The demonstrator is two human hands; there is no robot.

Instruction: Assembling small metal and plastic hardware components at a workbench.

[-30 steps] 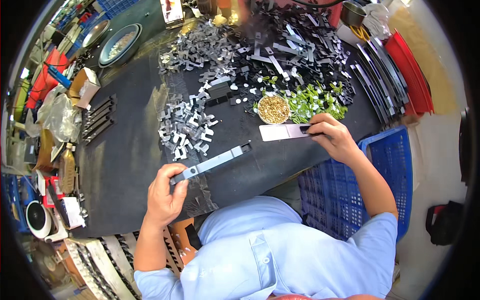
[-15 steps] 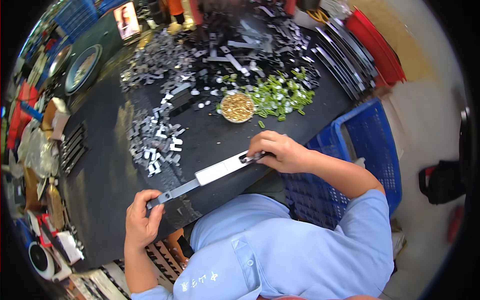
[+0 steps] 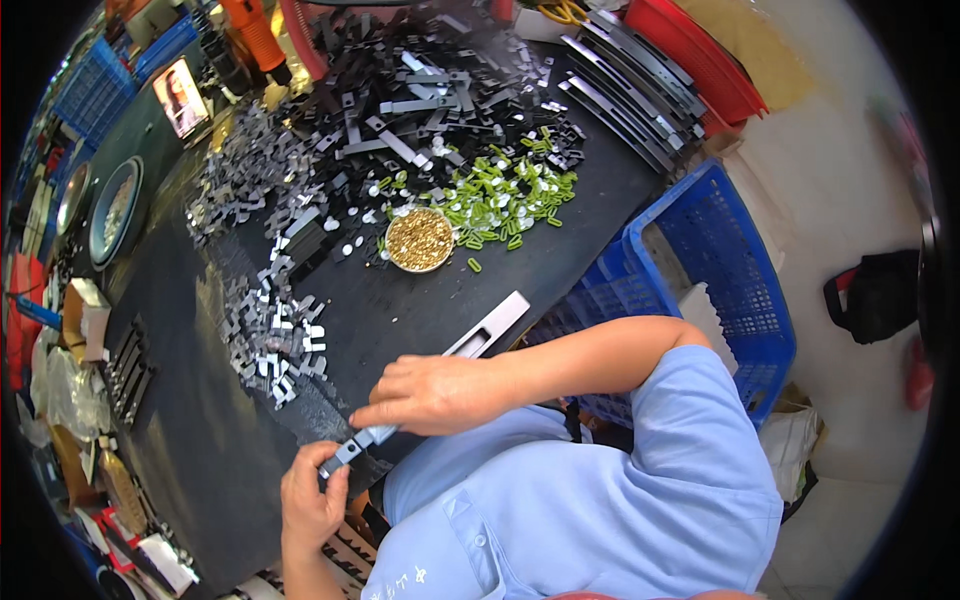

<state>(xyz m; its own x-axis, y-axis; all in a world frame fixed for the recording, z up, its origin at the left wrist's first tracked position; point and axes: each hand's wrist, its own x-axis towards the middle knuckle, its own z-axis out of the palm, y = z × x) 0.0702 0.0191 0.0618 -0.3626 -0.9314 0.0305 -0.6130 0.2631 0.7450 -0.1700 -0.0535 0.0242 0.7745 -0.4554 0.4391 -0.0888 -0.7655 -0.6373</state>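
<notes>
One long flat grey metal bar (image 3: 362,440) slants at the black table (image 3: 370,330)'s near edge – L hand (image 3: 315,492) pinching one end, prob. to steady it, R hand (image 3: 440,392) over it, grip hidden, can't tell – w/ pale slotted metal plate (image 3: 513,308) jutting past, gold-coloured metal bits (image 3: 420,238) within reach.

Workshop, small-parts type: blk bench (image 3: 200,440) w/ loose heaps of metal clips (image 3: 280,338), flat metal strips (image 3: 404,149) & green pcs (image 3: 510,195), lots of gold-col. bits (image 3: 420,239), blue plastic crate (image 3: 745,275) alongside.
</notes>
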